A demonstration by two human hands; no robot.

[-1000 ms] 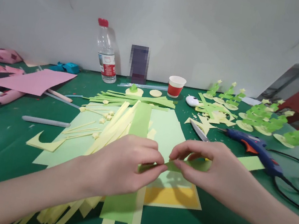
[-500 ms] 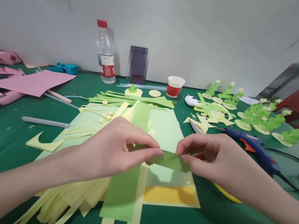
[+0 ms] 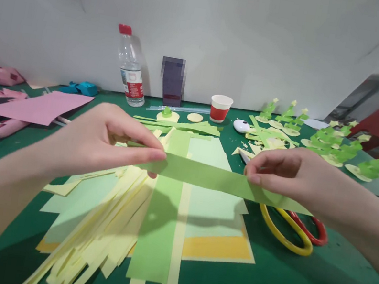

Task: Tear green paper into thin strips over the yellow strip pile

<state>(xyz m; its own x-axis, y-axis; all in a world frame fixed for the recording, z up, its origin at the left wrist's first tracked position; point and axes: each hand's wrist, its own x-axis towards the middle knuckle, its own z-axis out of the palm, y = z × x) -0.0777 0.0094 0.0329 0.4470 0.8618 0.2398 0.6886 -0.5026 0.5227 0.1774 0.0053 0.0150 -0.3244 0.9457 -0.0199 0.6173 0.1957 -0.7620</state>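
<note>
Stretched level between my two hands is a green paper strip (image 3: 206,175), its far right end passing under my right hand. My left hand (image 3: 117,137) pinches it near the left end between thumb and fingertips. With thumb and finger, my right hand (image 3: 282,170) grips it farther right. Beneath the strip, a wider green paper piece (image 3: 159,234) lies lengthwise over pale green sheets (image 3: 206,217). A fan of pale yellow paper strips (image 3: 104,239) spreads to the left of it. Scissors with yellow and red handles (image 3: 290,234) lie below my right hand, their blades mostly hidden.
Along the wall stand a water bottle (image 3: 131,74), a dark box-like object (image 3: 173,81) and a paper cup (image 3: 220,109). Small green paper trees (image 3: 344,151) with stars stand at the right. Pink paper (image 3: 39,104) lies left. Paper scraps (image 3: 266,138) surround a white rounded object (image 3: 241,126).
My hands have moved apart and slightly up, so the green strip that was short and bunched between them now shows at much greater length. The scissors' handles have come into fuller view.
</note>
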